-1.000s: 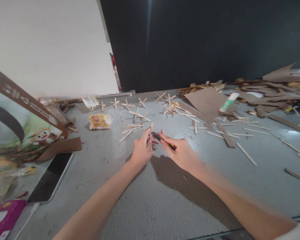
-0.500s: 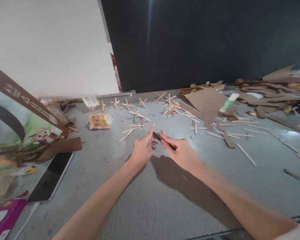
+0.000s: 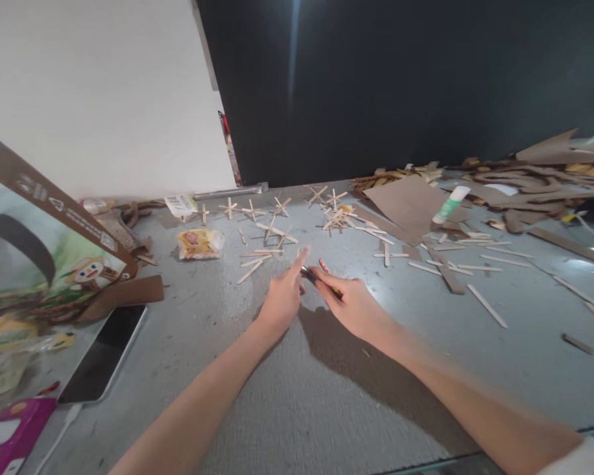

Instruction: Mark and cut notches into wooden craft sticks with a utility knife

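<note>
My right hand (image 3: 354, 300) is closed around a dark, slim utility knife (image 3: 309, 274) with a yellow patch near its back end. The knife's front end points left and meets the fingers of my left hand (image 3: 283, 297). My left hand is closed, with one finger stretched upward along a small piece of wooden stick (image 3: 298, 253). Most of that piece is hidden by the fingers. Both hands are close together above the grey table (image 3: 257, 396). Beyond them lie several crossed wooden sticks (image 3: 278, 231) and a pile of more sticks (image 3: 337, 218).
A glue stick (image 3: 450, 204) lies on cardboard (image 3: 400, 204) at the right, among loose sticks and scraps. On the left are a small snack packet (image 3: 200, 243), a phone (image 3: 103, 353) with a cable and a printed bag (image 3: 54, 244). A black panel (image 3: 376, 86) stands behind.
A finger of my left hand has straightened upward, and less of the stick piece shows. The knife's front end has dropped slightly, still against the left fingers.
</note>
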{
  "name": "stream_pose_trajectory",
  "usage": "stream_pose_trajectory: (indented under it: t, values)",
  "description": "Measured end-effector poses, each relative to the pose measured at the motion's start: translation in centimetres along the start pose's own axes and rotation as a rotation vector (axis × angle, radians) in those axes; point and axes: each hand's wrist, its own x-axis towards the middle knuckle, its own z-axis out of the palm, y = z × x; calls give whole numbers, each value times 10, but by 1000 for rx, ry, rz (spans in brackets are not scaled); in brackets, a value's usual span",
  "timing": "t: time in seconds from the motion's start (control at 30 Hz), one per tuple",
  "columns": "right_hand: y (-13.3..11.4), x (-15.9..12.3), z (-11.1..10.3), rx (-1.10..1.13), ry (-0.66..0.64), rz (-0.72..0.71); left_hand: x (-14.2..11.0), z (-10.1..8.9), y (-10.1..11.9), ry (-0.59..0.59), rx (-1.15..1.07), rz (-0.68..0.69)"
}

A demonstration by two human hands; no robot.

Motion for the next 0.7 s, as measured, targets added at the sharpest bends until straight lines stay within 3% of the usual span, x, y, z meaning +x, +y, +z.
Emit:
stream_pose_trajectory:
  t: [0.43, 0.7]
  values:
    - [-29, -5, 1, 212, -99, 177, 3, -1, 2, 100, 0, -62]
    - [-31, -9, 5, 151, -78, 170, 3, -1, 5, 145, -69, -57]
